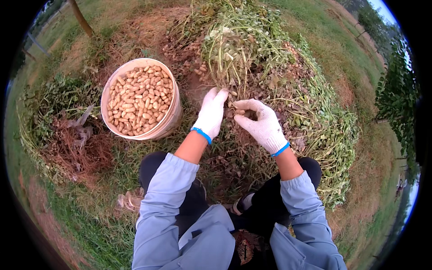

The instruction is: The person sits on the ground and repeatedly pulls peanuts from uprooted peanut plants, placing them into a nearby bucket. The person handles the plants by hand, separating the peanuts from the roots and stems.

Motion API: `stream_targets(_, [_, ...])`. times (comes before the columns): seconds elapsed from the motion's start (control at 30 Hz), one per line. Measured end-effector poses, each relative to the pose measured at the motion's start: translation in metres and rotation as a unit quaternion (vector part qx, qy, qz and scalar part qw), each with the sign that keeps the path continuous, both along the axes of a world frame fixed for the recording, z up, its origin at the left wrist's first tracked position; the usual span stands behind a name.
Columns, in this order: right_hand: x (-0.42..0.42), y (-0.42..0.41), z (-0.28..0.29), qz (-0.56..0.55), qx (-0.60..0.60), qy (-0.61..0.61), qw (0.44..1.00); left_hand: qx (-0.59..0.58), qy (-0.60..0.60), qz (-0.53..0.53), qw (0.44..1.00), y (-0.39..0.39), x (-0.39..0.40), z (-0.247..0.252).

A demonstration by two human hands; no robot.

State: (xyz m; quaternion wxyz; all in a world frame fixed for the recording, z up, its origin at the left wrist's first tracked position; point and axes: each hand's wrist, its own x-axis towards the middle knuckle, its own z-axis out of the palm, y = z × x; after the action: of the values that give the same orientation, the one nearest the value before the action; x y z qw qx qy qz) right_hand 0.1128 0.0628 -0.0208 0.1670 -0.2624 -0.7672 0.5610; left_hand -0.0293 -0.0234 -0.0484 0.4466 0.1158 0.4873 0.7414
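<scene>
My left hand (212, 111), in a white knit glove with a blue cuff, grips the root end of a peanut plant (233, 57). The plant's stems and leaves reach away from me over the heap. Close beside it, my gloved right hand (262, 124) has thumb and fingers curled around a few peanut pods (240, 111) near the roots. To the left stands a white plastic bucket (175, 116), filled almost to the rim with loose peanuts in their shells (140, 99).
A large heap of pulled peanut plants (314, 104) curves from ahead round to my right. At far left lies a pile of stripped plants (77, 152) with torn plastic film (82, 130) on it. A tree trunk (80, 18) rises at upper left.
</scene>
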Motion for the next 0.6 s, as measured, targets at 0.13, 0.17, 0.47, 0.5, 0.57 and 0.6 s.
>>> stream_targets(0.13, [-0.007,-0.02,0.008,-0.018,0.056,0.019,0.998,-0.011,-0.001,0.018,1.0,-0.001,-0.004,-0.011])
stream_targets(0.17, [-0.009,-0.026,0.011,-0.02,0.055,0.028,0.998,-0.001,-0.003,0.032,0.999,0.001,-0.008,-0.026])
stream_targets(0.47, [-0.011,-0.028,-0.029,-0.112,-0.401,0.261,0.871,0.028,-0.025,0.055,0.998,0.008,0.009,-0.012])
stream_targets(0.5, [-0.014,-0.031,-0.029,-0.146,-0.419,0.266,0.856,0.014,-0.01,0.06,0.998,0.009,0.008,-0.014])
stream_targets(0.57, [-0.019,-0.036,-0.028,-0.213,-0.451,0.274,0.822,-0.024,0.059,0.063,0.996,0.008,0.007,-0.02])
stream_targets(0.6, [-0.021,-0.036,-0.028,-0.242,-0.425,0.252,0.835,-0.05,0.111,0.059,0.991,0.007,0.009,-0.017])
